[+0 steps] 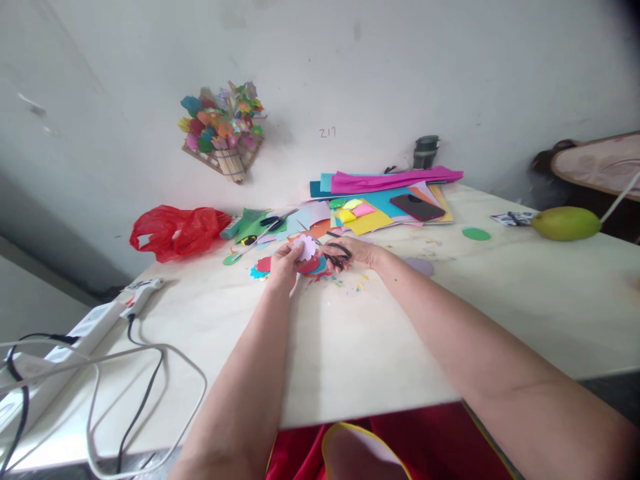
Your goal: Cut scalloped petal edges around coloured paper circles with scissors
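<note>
Near the middle of the table, my left hand (286, 265) pinches a pale lilac paper piece with a scalloped edge (307, 248). Just right of it, my right hand (353, 253) is wrapped round the black handles of a pair of scissors (339, 251); the blades point up and left beside the lilac paper. Beneath the hands lie red paper (263, 265) and blue scalloped pieces (259, 273), partly covered. Small coloured scraps (360, 288) are scattered in front of my right hand.
Coloured sheets (380, 221) with a phone (418, 207) on them lie behind the hands. A second pair of scissors (273, 223) and a red plastic bag (175, 230) are at left. Cables (150, 380) and a power strip (90, 327) occupy the left edge; a green fruit (566, 223) is at right.
</note>
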`<move>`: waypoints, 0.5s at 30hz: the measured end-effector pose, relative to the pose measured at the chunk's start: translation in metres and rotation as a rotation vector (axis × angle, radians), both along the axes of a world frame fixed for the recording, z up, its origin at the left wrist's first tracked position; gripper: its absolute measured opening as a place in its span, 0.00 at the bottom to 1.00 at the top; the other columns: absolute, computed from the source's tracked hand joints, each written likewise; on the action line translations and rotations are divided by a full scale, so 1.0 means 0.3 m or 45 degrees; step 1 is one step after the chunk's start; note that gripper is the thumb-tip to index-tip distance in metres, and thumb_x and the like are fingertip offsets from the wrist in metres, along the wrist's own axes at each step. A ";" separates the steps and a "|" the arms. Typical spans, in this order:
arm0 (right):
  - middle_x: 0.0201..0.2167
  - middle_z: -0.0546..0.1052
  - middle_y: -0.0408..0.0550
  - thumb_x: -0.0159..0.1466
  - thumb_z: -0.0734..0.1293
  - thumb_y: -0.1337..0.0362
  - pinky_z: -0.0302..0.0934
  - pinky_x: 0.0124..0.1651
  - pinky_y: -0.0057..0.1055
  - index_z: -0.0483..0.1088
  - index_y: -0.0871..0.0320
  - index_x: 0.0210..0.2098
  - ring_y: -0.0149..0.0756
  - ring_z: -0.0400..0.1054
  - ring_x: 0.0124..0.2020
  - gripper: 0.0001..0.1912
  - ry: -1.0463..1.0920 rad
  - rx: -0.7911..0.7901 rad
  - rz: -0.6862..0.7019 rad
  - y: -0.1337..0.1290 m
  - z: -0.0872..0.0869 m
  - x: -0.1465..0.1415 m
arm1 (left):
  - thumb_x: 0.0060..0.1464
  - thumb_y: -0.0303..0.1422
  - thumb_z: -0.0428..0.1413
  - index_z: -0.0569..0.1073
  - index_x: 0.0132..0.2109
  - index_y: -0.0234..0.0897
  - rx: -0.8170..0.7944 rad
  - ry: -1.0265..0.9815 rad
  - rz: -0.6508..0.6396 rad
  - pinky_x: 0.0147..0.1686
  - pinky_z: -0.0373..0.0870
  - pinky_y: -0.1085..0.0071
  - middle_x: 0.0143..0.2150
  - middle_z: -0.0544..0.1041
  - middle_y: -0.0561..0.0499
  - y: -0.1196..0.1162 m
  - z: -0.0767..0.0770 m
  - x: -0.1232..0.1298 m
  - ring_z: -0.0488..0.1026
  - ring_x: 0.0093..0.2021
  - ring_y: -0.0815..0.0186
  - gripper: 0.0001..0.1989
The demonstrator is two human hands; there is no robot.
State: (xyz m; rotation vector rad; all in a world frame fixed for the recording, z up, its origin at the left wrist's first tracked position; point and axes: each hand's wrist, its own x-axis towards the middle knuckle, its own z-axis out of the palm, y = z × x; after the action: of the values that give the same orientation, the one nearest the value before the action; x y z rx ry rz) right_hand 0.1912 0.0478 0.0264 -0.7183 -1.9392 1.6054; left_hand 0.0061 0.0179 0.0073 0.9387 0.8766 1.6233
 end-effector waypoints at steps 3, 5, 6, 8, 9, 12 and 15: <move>0.22 0.76 0.46 0.58 0.66 0.46 0.52 0.14 0.20 0.67 0.62 0.36 0.28 0.67 0.17 0.22 0.006 -0.008 0.042 -0.001 0.002 0.005 | 0.28 0.36 0.70 0.68 0.25 0.34 0.005 0.006 0.003 0.25 0.70 0.72 0.23 0.75 0.53 0.002 -0.003 -0.003 0.73 0.24 0.67 0.20; 0.23 0.76 0.47 0.58 0.65 0.46 0.53 0.15 0.20 0.67 0.61 0.37 0.28 0.67 0.17 0.23 -0.007 -0.014 0.061 0.000 0.001 0.009 | 0.30 0.36 0.70 0.68 0.25 0.34 0.016 0.004 -0.003 0.26 0.70 0.71 0.23 0.75 0.53 0.003 -0.004 -0.004 0.73 0.25 0.67 0.19; 0.23 0.76 0.47 0.58 0.65 0.45 0.53 0.15 0.20 0.67 0.61 0.37 0.29 0.68 0.18 0.23 -0.012 -0.016 0.071 0.000 0.000 0.010 | 0.30 0.36 0.70 0.68 0.25 0.34 0.020 0.001 -0.007 0.27 0.71 0.71 0.23 0.75 0.52 0.003 -0.005 -0.005 0.74 0.25 0.67 0.19; 0.24 0.77 0.49 0.58 0.65 0.45 0.55 0.16 0.20 0.67 0.61 0.37 0.30 0.69 0.20 0.23 -0.023 -0.010 0.087 0.000 -0.002 0.013 | 0.31 0.35 0.69 0.68 0.26 0.34 0.022 -0.012 -0.009 0.28 0.72 0.70 0.24 0.75 0.52 0.003 -0.005 -0.006 0.74 0.26 0.66 0.18; 0.24 0.77 0.49 0.58 0.65 0.45 0.55 0.17 0.20 0.67 0.61 0.37 0.30 0.69 0.20 0.23 -0.030 -0.001 0.092 0.000 -0.003 0.014 | 0.31 0.35 0.69 0.67 0.26 0.34 0.021 -0.019 -0.008 0.29 0.72 0.70 0.24 0.75 0.53 0.003 -0.005 -0.007 0.74 0.26 0.66 0.18; 0.25 0.77 0.50 0.59 0.64 0.45 0.55 0.17 0.20 0.67 0.61 0.37 0.30 0.70 0.21 0.23 -0.064 0.033 0.092 0.000 -0.003 0.015 | 0.32 0.35 0.69 0.67 0.25 0.35 0.025 -0.025 -0.008 0.29 0.72 0.70 0.24 0.75 0.53 0.003 -0.004 -0.007 0.74 0.26 0.68 0.18; 0.24 0.77 0.49 0.60 0.64 0.47 0.55 0.16 0.20 0.68 0.62 0.37 0.30 0.69 0.21 0.22 -0.083 0.053 0.082 -0.002 -0.002 0.014 | 0.31 0.35 0.69 0.67 0.25 0.35 0.036 -0.023 -0.013 0.27 0.72 0.71 0.24 0.75 0.52 0.004 -0.005 -0.007 0.73 0.25 0.68 0.19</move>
State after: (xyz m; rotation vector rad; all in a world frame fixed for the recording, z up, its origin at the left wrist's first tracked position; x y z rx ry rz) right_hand 0.1956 0.0473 0.0259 -0.7063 -2.0553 1.5930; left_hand 0.0041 0.0190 0.0059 0.9452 0.8370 1.6367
